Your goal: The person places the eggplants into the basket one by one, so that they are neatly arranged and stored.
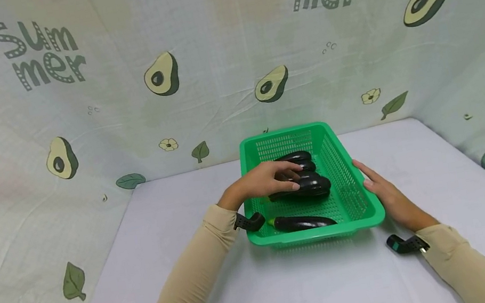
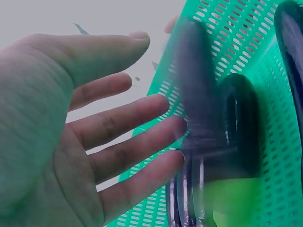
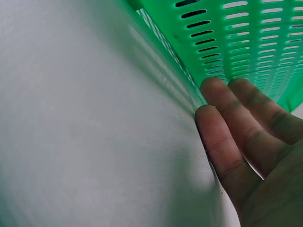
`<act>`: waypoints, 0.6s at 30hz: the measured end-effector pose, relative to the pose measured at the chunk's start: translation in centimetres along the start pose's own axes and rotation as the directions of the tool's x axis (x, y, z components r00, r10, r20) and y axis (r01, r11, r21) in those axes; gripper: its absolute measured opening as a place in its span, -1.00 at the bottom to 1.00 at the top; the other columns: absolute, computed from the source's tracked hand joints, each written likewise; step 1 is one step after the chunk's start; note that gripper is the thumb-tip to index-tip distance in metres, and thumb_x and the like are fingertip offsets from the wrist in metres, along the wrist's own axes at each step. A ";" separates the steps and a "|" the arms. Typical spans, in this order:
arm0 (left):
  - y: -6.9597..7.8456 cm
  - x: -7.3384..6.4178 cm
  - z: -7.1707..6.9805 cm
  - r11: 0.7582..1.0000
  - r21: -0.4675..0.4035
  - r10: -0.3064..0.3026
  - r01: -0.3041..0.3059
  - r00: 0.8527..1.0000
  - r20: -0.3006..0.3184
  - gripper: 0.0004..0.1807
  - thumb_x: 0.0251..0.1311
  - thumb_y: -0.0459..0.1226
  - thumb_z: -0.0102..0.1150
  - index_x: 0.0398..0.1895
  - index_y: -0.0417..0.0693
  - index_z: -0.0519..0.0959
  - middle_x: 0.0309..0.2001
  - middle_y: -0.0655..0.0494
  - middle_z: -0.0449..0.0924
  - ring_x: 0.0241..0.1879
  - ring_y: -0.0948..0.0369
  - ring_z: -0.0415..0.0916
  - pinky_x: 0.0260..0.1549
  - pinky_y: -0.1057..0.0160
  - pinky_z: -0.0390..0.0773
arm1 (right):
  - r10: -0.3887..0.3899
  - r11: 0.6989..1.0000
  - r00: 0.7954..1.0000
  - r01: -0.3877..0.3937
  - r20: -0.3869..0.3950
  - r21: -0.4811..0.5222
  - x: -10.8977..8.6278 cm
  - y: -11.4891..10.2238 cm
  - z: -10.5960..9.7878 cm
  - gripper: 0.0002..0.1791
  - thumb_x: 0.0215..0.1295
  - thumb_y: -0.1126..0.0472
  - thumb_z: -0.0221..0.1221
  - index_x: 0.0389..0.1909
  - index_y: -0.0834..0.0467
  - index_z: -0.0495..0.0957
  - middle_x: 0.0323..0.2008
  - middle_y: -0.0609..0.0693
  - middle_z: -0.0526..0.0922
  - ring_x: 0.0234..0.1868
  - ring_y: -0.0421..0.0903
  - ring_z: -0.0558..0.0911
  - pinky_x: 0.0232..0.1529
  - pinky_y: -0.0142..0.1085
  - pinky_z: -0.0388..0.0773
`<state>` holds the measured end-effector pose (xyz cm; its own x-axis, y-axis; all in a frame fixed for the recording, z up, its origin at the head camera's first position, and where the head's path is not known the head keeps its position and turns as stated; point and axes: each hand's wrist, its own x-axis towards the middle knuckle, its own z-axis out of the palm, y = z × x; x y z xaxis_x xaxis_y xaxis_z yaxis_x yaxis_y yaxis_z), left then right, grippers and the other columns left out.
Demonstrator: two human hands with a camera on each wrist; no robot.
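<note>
A green perforated plastic basket stands on the table with several dark, glossy eggplants grouped toward its back. One more eggplant lies apart along the front wall. My left hand is over the grouped eggplants, fingers spread and loosely bent. In the left wrist view that palm holds nothing, and a motion-blurred eggplant is just beyond the fingertips. My right hand is at the basket's right side, its fairly straight fingers against the outer wall. The right thumb is outside the right wrist view.
A white cloth covers the table. Behind it hangs a pale curtain printed with avocados, leaves and lettering. Black camera straps sit on both wrists, the left one over the basket's left rim.
</note>
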<state>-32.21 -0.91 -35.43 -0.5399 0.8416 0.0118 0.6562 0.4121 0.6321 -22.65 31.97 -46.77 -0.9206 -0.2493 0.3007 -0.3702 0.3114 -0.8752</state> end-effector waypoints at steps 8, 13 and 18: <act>-0.3 -0.9 -0.5 0.999 -0.032 0.022 -0.023 0.999 -0.033 -0.54 0.47 -0.05 0.10 0.35 0.08 0.48 0.14 0.06 0.63 0.09 0.36 0.51 0.06 0.27 0.49 | 0.017 1.000 1.000 -0.017 0.007 -0.009 0.1 0.0 0.2 -0.42 0.67 0.05 -0.29 0.62 -0.17 -0.10 0.60 0.01 -0.13 0.56 -0.01 -0.14 0.41 0.14 -0.18; -0.6 -2.5 -1.3 0.995 -0.098 -0.014 0.005 0.996 -0.091 -0.54 0.47 -0.04 0.10 0.37 0.12 0.47 0.17 0.11 0.61 0.14 0.34 0.51 0.11 0.19 0.50 | 0.012 1.000 1.000 -0.012 0.004 -0.020 0.2 0.0 0.1 -0.42 0.67 0.07 -0.29 0.62 -0.17 -0.09 0.60 -0.01 -0.12 0.55 -0.06 -0.12 0.43 -0.09 -0.13; -1.0 -4.2 -1.8 0.990 -0.137 -0.048 0.027 0.987 -0.156 -0.53 0.47 -0.01 0.09 0.38 0.14 0.46 0.19 0.18 0.59 0.17 0.35 0.49 0.16 0.14 0.47 | 0.016 1.000 1.000 -0.016 0.001 -0.026 0.1 -0.1 0.1 -0.41 0.67 0.06 -0.30 0.63 -0.12 -0.11 0.60 0.00 -0.12 0.56 -0.05 -0.13 0.43 -0.09 -0.14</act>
<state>-31.54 -5.48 -34.67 -0.6464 0.7562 0.1019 0.5632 0.3828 0.7323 -22.68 31.80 -46.69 -0.9261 -0.2449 0.2869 -0.3590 0.3388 -0.8697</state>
